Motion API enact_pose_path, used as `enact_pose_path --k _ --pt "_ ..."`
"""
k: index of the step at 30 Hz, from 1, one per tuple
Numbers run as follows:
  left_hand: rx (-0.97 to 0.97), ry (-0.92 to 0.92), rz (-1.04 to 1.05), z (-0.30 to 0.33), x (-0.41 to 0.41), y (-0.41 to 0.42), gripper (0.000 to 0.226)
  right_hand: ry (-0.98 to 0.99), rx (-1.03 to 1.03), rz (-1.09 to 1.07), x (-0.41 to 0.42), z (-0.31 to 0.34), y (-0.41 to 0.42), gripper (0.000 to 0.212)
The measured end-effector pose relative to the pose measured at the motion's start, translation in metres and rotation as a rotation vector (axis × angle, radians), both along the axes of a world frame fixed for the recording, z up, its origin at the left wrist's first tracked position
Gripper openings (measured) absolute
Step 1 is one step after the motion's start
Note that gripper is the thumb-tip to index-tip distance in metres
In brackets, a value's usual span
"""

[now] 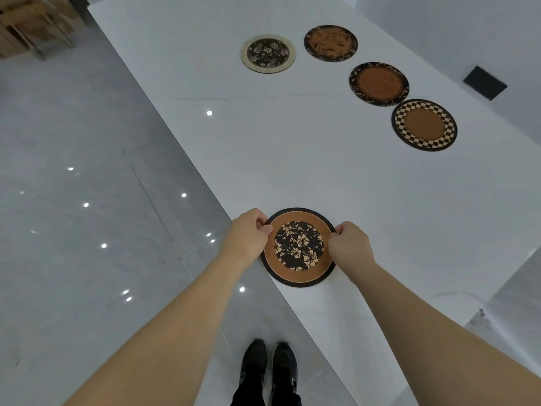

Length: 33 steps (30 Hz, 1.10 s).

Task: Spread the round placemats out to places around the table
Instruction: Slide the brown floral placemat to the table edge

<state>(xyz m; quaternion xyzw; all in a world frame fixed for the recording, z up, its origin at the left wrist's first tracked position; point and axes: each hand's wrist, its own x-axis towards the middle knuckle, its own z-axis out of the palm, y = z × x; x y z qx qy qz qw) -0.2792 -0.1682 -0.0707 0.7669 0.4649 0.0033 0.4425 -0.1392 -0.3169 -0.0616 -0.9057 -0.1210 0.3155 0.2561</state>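
Note:
A round brown placemat with a black flowered centre [298,247] lies at the near edge of the white table [292,159], its lower left rim slightly over the edge. My left hand [248,235] pinches its left rim and my right hand [349,244] pinches its right rim. Several other round placemats lie farther away: a cream-rimmed flowered one [268,53], a brown one with dark markings [330,43], a brown one with a dark patterned rim [379,83] and a checker-rimmed one [424,124].
A black square panel [485,82] sits in the table at the far right. Glossy grey floor [87,200] runs along the left of the table. My black shoes [269,373] stand by the table edge. Wooden furniture [32,24] stands at the top left.

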Motion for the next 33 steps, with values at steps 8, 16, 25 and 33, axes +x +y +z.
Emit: enact_pose_path --k 8,16,25,33 --pt "0.167 0.046 -0.107 -0.004 -0.004 -0.003 0.008 -0.035 -0.068 0.048 -0.001 0.0 0.004 0.008" --pt "0.215 0.051 -0.166 -0.003 -0.003 -0.003 0.008 -0.052 -0.101 0.088 -0.002 0.002 0.005 0.007" --pt "0.261 0.081 -0.191 -0.006 -0.003 -0.005 0.012 -0.053 -0.11 0.074 -0.003 0.001 0.007 0.005" --pt "0.327 0.034 -0.181 -0.01 -0.008 -0.006 0.023 -0.138 -0.189 0.121 -0.01 0.002 0.01 0.007"
